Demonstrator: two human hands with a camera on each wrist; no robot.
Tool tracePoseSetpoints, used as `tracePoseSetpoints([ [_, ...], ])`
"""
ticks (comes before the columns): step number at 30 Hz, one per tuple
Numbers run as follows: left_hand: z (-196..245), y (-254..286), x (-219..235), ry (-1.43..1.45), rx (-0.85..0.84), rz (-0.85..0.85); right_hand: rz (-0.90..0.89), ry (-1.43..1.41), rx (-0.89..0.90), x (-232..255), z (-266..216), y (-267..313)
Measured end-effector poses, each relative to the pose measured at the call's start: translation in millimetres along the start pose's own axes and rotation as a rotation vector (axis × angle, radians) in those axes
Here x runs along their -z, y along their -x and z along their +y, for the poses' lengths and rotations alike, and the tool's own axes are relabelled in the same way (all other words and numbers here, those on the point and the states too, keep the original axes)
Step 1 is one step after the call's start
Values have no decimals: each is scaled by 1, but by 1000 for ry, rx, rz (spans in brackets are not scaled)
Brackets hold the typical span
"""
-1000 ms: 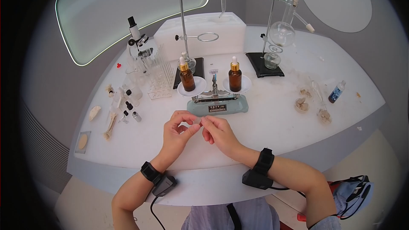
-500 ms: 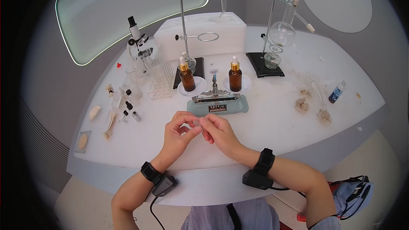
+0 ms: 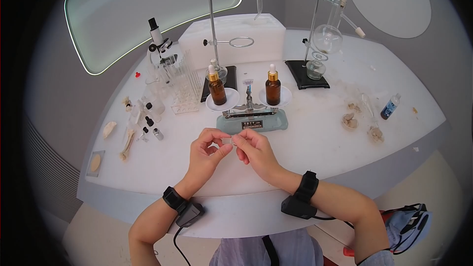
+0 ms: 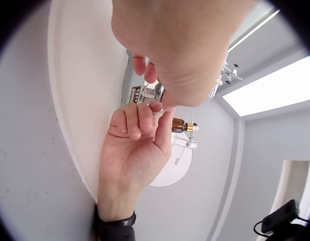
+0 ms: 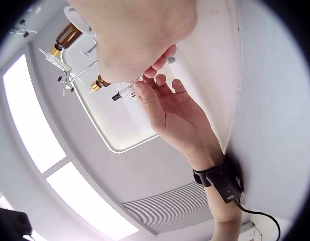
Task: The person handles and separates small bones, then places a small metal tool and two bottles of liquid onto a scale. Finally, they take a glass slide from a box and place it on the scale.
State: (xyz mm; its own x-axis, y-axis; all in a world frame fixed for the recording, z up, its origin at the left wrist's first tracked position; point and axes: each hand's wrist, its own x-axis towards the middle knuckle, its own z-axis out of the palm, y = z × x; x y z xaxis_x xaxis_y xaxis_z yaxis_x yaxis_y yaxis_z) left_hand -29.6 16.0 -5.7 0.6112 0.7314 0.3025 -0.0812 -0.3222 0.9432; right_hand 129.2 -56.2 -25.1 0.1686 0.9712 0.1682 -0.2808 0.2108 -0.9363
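Observation:
In the head view, a small clear, thin piece [image 3: 227, 141] sits between the fingertips of both hands, held above the table's front part. My left hand [image 3: 204, 150] pinches it from the left with thumb and fingertips. From the right, my right hand [image 3: 257, 151] pinches its other side, the lower fingers curled. Fingers cover much of the piece, and its exact kind cannot be told. Just beyond the hands stands a pale green balance scale [image 3: 231, 127]. A brown dropper bottle [image 3: 217, 92] stands on its left pan, and another brown dropper bottle [image 3: 273, 91] on its right pan.
To the left are a test tube rack [image 3: 185, 110], a microscope [image 3: 156, 37], small bottles and a bone [image 3: 127, 147]. Behind the scale rise an iron stand [image 3: 212, 19] and a white foam box [image 3: 266, 34]. At right are a flask stand [image 3: 306, 76] and a blue-labelled bottle [image 3: 389, 107].
Both hands stay almost in place, with slight finger shifts. The clear piece has turned a little between the fingertips and looks more see-through now. The bottles and scale have not moved.

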Motion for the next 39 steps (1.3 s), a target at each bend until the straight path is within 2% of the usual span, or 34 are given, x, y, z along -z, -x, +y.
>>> tracePoseSetpoints([
  [20,-9,-2,-1,24,62,2,2,28,40,-3,-1,2],
  [25,-8,-2,-2,-17,63,-87,-6,119,87,-4,0,3],
  [32,-5,-1,-1,12,58,-94,3,187,75,-4,-5,4],
  [34,-2,0,3,-51,131,-175,1,180,70,-5,-5,4],
  [37,-6,-1,-3,44,57,-123,-1,169,71,-5,-5,4],
  [39,-5,-1,1,10,81,-155,-5,164,77,-4,-4,3],
])
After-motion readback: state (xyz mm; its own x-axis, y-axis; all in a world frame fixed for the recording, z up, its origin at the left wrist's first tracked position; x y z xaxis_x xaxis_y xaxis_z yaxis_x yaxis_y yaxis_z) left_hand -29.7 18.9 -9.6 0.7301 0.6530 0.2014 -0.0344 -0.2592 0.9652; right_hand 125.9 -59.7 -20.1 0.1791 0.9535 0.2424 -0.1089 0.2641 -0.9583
